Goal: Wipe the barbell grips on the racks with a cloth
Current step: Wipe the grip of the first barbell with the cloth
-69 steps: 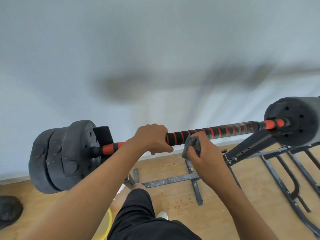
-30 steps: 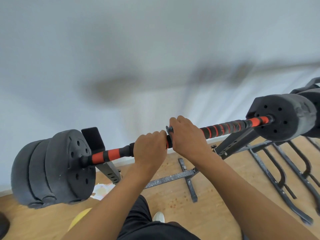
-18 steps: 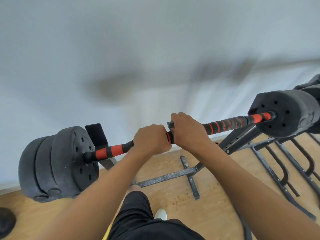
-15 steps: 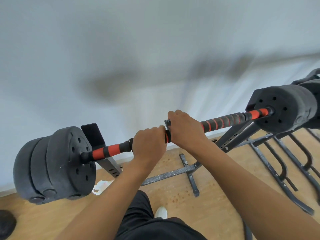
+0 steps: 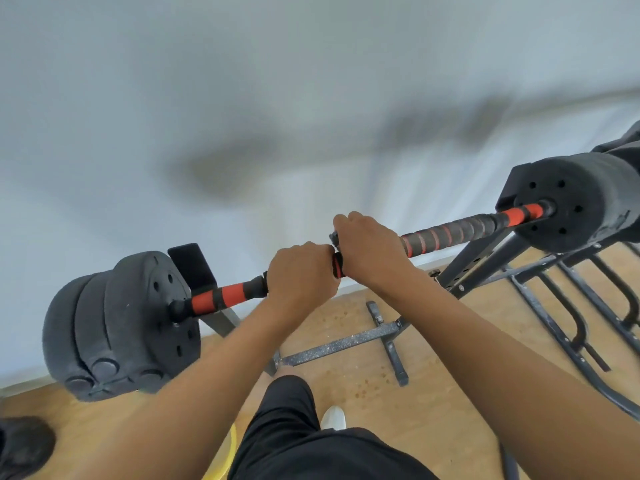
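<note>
A barbell with a black and red striped foam grip [image 5: 450, 235] lies across a black rack, with black weight plates at the left end [image 5: 117, 327] and the right end [image 5: 575, 202]. My left hand [image 5: 299, 277] grips the bar left of its middle. My right hand [image 5: 370, 249] wraps round the grip right beside it, pressing a grey cloth [image 5: 334, 236] against the bar. Only a small edge of the cloth shows above my right hand; the rest is hidden under the palm.
The black steel rack's uprights [image 5: 474, 261] and floor bars [image 5: 343, 346] stand on a wooden floor against a white wall. More rack tubes [image 5: 571, 317] run at the right. A dark object [image 5: 24, 445] lies at the lower left. My leg and white shoe [image 5: 333, 417] are below.
My right hand, earlier holding the cloth below the bar further right, has come up over the grip beside my left hand. In the last half second both hands barely moved.
</note>
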{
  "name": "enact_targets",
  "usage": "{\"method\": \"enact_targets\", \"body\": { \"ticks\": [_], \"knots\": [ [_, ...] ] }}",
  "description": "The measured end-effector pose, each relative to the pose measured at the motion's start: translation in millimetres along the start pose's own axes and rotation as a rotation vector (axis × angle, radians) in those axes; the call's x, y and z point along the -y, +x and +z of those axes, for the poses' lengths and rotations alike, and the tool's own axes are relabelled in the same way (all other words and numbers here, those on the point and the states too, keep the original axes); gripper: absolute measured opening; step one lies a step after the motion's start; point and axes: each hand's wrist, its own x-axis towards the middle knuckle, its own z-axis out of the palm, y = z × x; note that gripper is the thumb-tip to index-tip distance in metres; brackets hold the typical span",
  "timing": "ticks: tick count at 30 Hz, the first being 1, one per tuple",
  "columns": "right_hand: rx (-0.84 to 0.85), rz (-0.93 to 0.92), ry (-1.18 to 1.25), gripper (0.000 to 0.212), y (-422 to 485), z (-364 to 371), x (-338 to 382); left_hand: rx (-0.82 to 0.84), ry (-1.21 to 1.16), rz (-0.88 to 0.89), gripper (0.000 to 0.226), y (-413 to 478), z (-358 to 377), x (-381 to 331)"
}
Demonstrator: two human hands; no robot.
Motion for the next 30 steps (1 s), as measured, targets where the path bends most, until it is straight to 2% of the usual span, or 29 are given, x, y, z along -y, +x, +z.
{"method": "enact_targets", "body": {
  "ticks": [2,4,5,8,10,12,13,14,17,19,20,22,24,25,26,28,30],
  "knots": [
    [0.005,0.025,0.003,0.008,2,0,-1,-0.152,0.153,0.034,0.013,-14,6,-11],
    [0.025,0.042,0.028,0.009,2,1,-4,-0.073,0.103,0.013,0.013,-6,1,-13],
    [0.036,0.041,0.036,0.012,3,1,-3,0.07,0.003,0.006,0.015,5,-6,-8],
    [0.056,0.062,0.057,0.017,0,-1,-4,0.672,-0.455,-0.002,0.034,36,-41,11],
    [0.057,0.072,0.022,0.016,-2,-5,-1,0.839,-0.578,-0.009,0.033,40,-47,16],
    [0.081,0.06,-0.026,0.016,-2,-6,3,0.802,-0.607,-0.003,0.021,34,-36,14],
    [0.089,0.052,-0.032,0.014,0,-7,5,0.694,-0.566,0.002,0.022,30,-30,10],
    [0.094,0.049,-0.034,0.012,2,-8,6,0.529,-0.449,0.007,0.024,24,-21,7],
    [0.112,0.041,-0.031,0.01,7,-8,6,-0.058,0.099,0.064,0.031,2,8,-4],
    [0.127,0.026,0.013,0.011,11,-8,1,-0.218,0.236,0.084,0.029,-6,15,-9],
    [0.137,0.012,0.039,0.012,12,-8,-3,-0.16,0.201,0.073,0.022,-3,14,-12],
    [0.163,-0.024,0.075,0.012,14,-7,-12,0.123,-0.054,0.011,0.013,11,2,-8],
    [0.186,-0.082,0.112,0.007,15,-6,-24,0.487,-0.284,-0.1,0.03,26,-22,0],
    [0.202,-0.118,0.14,0.006,16,-6,-30,0.627,-0.343,-0.134,0.033,30,-32,1],
    [0.215,-0.163,0.164,0.005,19,-7,-35,0.697,-0.363,-0.154,0.029,30,-34,0],
    [0.251,-0.254,0.176,0.005,26,-6,-41,0.606,-0.283,-0.207,0.018,26,-28,-5],
    [0.28,-0.33,0.18,0.005,35,-3,-42,0.322,-0.062,-0.248,0.017,12,-18,-13]
  ]
}}
